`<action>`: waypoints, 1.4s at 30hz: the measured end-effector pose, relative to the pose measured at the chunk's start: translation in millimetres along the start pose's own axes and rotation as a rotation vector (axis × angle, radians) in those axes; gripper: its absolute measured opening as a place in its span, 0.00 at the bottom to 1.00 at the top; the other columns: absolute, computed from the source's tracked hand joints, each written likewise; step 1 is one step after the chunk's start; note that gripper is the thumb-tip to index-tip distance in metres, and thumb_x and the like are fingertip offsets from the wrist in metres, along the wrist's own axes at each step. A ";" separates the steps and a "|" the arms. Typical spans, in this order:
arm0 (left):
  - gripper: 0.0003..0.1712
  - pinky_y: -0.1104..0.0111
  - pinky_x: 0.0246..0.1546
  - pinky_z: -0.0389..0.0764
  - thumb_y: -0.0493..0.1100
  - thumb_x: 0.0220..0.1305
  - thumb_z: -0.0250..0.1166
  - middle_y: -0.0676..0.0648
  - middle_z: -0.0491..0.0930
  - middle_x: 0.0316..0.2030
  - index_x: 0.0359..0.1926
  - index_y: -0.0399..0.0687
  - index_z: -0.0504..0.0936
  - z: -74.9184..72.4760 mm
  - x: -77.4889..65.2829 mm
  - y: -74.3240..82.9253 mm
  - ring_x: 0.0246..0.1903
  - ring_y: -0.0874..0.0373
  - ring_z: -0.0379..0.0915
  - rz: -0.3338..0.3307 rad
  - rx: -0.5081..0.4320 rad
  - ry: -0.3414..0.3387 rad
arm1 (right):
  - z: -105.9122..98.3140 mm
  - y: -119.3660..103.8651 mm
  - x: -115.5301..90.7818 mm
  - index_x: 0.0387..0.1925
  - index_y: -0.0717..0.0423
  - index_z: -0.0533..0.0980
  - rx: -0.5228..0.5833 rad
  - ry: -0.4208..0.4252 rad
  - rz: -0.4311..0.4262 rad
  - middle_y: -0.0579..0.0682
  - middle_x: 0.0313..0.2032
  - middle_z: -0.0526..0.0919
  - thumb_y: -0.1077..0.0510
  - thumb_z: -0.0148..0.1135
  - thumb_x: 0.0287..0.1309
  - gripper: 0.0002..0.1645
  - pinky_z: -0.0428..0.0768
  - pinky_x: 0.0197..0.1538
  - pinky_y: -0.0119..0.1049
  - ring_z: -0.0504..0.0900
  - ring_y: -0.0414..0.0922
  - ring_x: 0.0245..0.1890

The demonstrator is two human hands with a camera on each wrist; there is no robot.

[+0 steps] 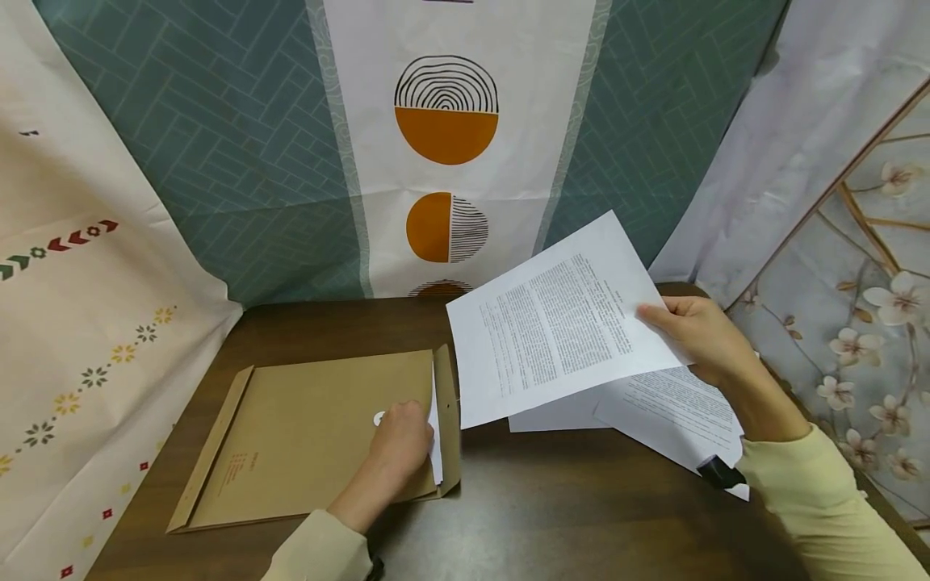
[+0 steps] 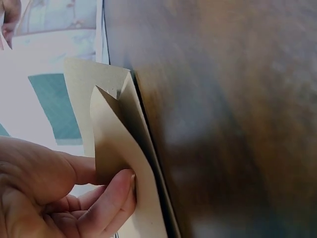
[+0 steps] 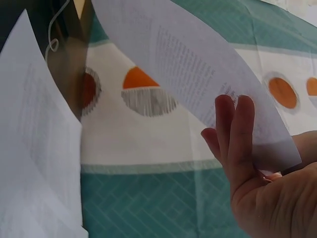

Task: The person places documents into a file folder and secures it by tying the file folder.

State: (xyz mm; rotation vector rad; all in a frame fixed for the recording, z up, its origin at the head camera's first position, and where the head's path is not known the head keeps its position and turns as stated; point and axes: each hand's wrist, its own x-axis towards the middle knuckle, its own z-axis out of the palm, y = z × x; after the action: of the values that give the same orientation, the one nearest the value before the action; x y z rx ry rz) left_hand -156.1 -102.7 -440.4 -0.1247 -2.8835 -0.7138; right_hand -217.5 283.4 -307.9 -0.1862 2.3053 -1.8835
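A brown paper envelope (image 1: 320,436) lies on the table at the left, its flap (image 1: 449,420) folded out to the right. My left hand (image 1: 402,440) pinches the envelope's front panel near the mouth; the left wrist view shows thumb and fingers on the raised panel (image 2: 119,144), which bulges away from the back. White paper (image 1: 436,436) shows inside the mouth. My right hand (image 1: 693,335) holds a printed sheet of paper (image 1: 552,323) by its right edge, thumb on the printed face, raised above the table. In the right wrist view the sheet (image 3: 188,69) curves over the fingers.
More printed sheets (image 1: 676,411) lie overlapping on the table beneath the right hand. A small black object (image 1: 719,473) is by the right sleeve (image 1: 806,484). Patterned cloth (image 1: 443,161) hangs behind the dark wooden table (image 1: 552,500), with more cloth at both sides.
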 end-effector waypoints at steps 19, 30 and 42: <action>0.17 0.62 0.19 0.68 0.29 0.55 0.61 0.47 0.69 0.17 0.15 0.45 0.66 -3.5 -0.5 -3.5 0.19 0.54 0.63 -0.019 -0.056 -0.042 | 43.3 11.3 -1.9 0.51 0.80 0.76 -0.104 -0.009 -0.033 0.51 0.31 0.88 0.56 0.55 0.75 0.25 0.84 0.26 0.37 0.87 0.43 0.25; 0.27 0.71 0.15 0.54 0.29 0.55 0.59 0.57 0.52 0.12 0.07 0.51 0.57 -12.8 5.4 -0.3 0.15 0.61 0.51 -0.056 -0.144 -0.112 | 48.8 8.9 -17.0 0.63 0.76 0.72 -0.186 -0.033 -0.017 0.57 0.37 0.88 0.55 0.57 0.75 0.28 0.85 0.28 0.40 0.88 0.47 0.28; 0.26 0.72 0.15 0.52 0.29 0.56 0.59 0.52 0.58 0.17 0.08 0.49 0.58 -15.5 6.2 5.1 0.18 0.60 0.53 -0.093 -0.153 -0.104 | 58.3 7.7 -26.5 0.52 0.75 0.78 -0.183 -0.137 -0.029 0.56 0.34 0.89 0.57 0.57 0.74 0.21 0.83 0.26 0.38 0.88 0.47 0.25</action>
State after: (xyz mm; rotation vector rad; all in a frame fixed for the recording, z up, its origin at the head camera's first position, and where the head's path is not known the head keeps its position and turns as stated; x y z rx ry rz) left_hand -159.4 -105.2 -423.5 -0.0491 -2.9463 -0.9734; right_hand -179.8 234.1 -325.7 -0.3609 2.3904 -1.6162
